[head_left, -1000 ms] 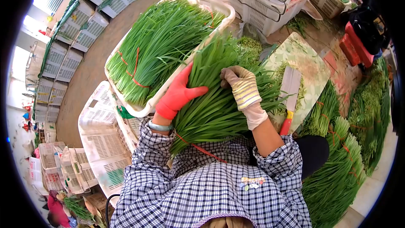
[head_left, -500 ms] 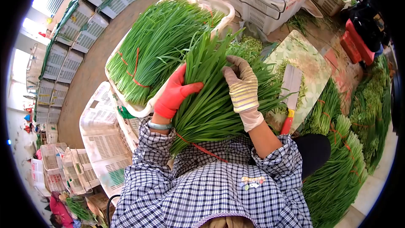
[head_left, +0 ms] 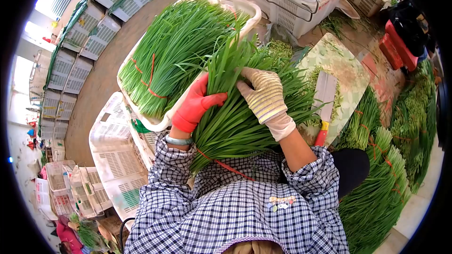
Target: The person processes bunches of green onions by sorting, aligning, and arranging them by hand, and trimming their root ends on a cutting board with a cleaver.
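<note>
My left hand (head_left: 195, 106), in a red glove, is wrapped round a bunch of garlic chives (head_left: 235, 127) held over my lap. A red band circles the bunch near my shirt. My right hand (head_left: 264, 91), in a striped yellow-and-grey glove, has its fingertips closed on leaves at the upper middle of the bunch, and its thumb points left. Beyond the bunch, a white crate (head_left: 258, 11) holds many green chives (head_left: 183, 51), some tied with red bands. To the right, a cleaver (head_left: 325, 96) with a red and yellow handle lies on a board (head_left: 346, 61) among cut scraps.
Tied chive bundles (head_left: 376, 183) lie on the right beside my knee. An overturned-looking white crate (head_left: 117, 150) leans at left. Stacked white crates (head_left: 292, 0) stand at the back, and more crates (head_left: 70, 70) line the left side. A person (head_left: 68, 235) is at lower left.
My right hand has moved left and slightly down, and its fingers have closed onto the leaves. My left hand keeps its hold on the bunch.
</note>
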Action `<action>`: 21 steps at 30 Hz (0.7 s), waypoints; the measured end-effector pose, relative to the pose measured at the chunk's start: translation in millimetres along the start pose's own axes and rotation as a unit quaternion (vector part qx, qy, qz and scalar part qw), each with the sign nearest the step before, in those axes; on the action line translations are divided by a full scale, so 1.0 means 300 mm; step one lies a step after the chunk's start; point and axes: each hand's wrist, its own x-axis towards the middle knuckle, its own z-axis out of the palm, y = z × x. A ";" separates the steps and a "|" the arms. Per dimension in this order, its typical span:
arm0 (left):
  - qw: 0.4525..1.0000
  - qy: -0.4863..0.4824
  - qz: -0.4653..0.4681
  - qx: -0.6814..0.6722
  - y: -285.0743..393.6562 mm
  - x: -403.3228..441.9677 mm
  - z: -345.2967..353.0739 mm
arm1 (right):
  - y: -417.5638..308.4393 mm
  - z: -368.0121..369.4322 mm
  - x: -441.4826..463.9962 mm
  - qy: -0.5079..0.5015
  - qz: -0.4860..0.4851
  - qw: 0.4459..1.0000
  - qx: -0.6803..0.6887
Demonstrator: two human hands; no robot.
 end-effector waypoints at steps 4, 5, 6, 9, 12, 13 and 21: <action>1.000 0.017 0.005 -0.010 0.005 -0.001 0.005 | -0.008 -0.004 -0.001 0.017 -0.077 0.995 -0.065; 1.000 0.018 0.003 -0.010 0.004 0.000 0.004 | -0.006 -0.002 -0.005 0.036 -0.103 0.990 -0.089; 1.000 0.017 0.003 -0.009 0.005 0.001 0.006 | -0.003 -0.002 -0.009 0.036 -0.102 0.990 -0.090; 1.000 0.016 0.006 0.001 0.009 0.003 0.005 | 0.011 0.007 -0.019 0.070 -0.125 0.983 -0.111; 1.000 0.018 -0.005 -0.013 0.016 -0.002 0.003 | 0.021 0.007 -0.041 0.103 -0.137 0.981 -0.091; 0.999 0.024 -0.010 -0.025 0.019 -0.004 0.002 | 0.020 0.002 -0.050 0.101 -0.138 0.981 -0.091; 0.999 0.037 -0.014 0.012 -0.001 0.002 -0.012 | 0.018 -0.028 -0.120 0.141 -0.154 0.976 -0.056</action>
